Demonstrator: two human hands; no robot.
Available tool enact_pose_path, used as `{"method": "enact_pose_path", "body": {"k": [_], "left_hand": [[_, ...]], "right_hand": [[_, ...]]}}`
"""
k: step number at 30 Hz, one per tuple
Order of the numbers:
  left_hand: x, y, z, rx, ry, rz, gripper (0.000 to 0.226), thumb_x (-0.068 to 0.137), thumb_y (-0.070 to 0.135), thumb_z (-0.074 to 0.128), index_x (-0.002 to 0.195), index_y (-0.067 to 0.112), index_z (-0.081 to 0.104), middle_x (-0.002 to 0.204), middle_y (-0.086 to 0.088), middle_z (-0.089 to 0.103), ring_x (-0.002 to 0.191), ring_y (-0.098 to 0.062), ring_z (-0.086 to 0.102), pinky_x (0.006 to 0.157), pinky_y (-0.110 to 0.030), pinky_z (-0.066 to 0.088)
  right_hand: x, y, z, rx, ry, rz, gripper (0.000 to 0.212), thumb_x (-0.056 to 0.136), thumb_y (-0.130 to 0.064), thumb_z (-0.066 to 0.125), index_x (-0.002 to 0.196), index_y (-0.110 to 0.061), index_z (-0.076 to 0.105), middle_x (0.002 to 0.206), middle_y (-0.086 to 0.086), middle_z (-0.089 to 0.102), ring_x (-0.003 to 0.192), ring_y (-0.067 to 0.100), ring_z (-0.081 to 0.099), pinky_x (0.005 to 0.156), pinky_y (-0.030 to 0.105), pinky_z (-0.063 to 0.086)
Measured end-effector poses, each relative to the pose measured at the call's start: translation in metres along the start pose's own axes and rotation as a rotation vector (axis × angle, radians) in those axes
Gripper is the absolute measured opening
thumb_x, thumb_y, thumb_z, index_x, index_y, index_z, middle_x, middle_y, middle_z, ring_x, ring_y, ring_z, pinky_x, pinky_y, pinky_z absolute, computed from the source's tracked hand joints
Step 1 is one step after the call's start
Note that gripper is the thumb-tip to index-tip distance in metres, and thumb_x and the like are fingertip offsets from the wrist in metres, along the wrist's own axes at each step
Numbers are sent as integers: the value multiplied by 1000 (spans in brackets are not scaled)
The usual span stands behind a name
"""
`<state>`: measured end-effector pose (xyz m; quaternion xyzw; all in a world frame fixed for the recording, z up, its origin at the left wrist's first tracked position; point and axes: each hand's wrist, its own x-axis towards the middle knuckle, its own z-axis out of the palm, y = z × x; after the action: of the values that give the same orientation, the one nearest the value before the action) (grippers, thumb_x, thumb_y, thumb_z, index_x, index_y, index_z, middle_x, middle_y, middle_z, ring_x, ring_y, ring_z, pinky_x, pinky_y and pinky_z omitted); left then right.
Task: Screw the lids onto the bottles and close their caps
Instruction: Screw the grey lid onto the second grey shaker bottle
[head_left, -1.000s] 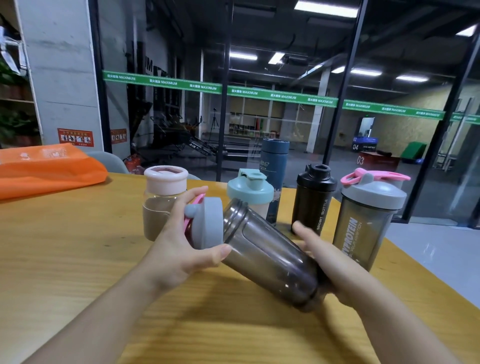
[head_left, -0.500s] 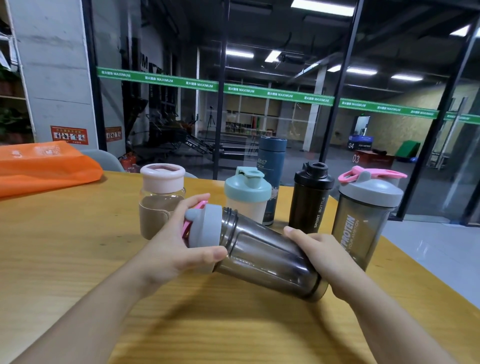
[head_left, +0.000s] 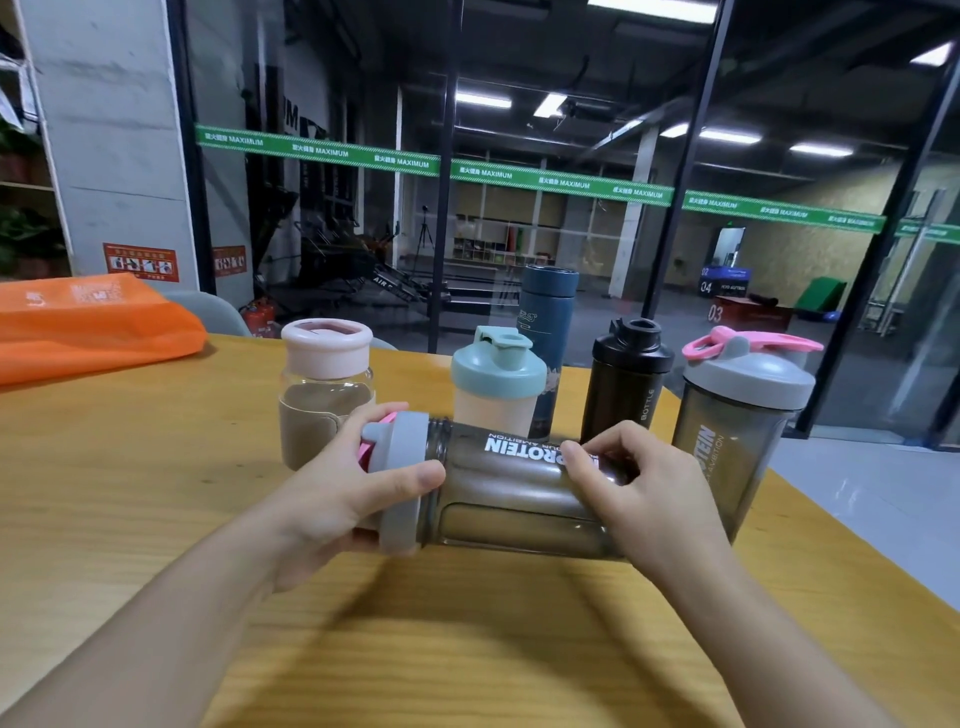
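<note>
Base of smoky bottle (head_left: 514, 488) hidden behind right hand (head_left: 641, 493). Printed word on it partly covered by fingers (head_left: 576, 457). Top of grey lid (head_left: 402, 483) and most of pink cap (head_left: 370, 448) concealed by left hand (head_left: 332, 499); cap open or closed, impossible to tell. Lower part of blue flask (head_left: 545, 312) hidden behind teal shaker (head_left: 496, 384). Lettering on second grey-lidded shaker (head_left: 737, 421) partly blocked. Orange bag (head_left: 88, 322) cut off at left edge. Both forearms cut off at bottom edge. Worktop (head_left: 130, 467) blurred near arms.
</note>
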<state>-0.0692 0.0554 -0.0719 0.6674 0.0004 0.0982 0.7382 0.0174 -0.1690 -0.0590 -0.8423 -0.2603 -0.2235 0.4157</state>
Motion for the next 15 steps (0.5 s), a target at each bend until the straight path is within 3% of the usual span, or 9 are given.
{"method": "enact_pose_path", "body": {"k": [4,7,11,13,15], "left_hand": [[1,-3,2,-14,8,-2,93,35,37,83,120,45,47,120,5,59,97,-28,65,60,-40,56],[2,-4,6,0,41,77,87,34,37,82,113,51,48,123,8,58,100,-23,64,63,-37,55],[4,-7,8,28,84,170,86,34,39,83,110,57,47,132,15,51,107,-19,61,68,-32,55],[5,-8,6,40,109,217,88,34,38,84,111,57,47,136,19,46,112,-15,58,68,-27,54],[6,-9,2,73,128,254,88,34,37,85,111,58,47,139,17,44,117,-13,55,73,-26,53]], "right_hand": [[0,3,3,-58,55,-165,42,69,-63,48,80,-25,62,75,-13,60,79,4,53,63,16,38],[1,6,3,34,88,-149,40,70,-60,48,88,-27,62,83,-14,60,86,3,54,68,14,40],[2,1,2,340,77,89,34,84,-51,54,111,-30,55,100,-17,58,100,1,54,70,13,41],[5,0,0,393,-18,232,31,93,-46,46,118,-29,48,99,-20,52,97,1,51,67,12,36],[8,2,0,478,-155,430,32,93,-53,37,112,-29,45,97,-14,51,90,5,49,74,21,38]]}}
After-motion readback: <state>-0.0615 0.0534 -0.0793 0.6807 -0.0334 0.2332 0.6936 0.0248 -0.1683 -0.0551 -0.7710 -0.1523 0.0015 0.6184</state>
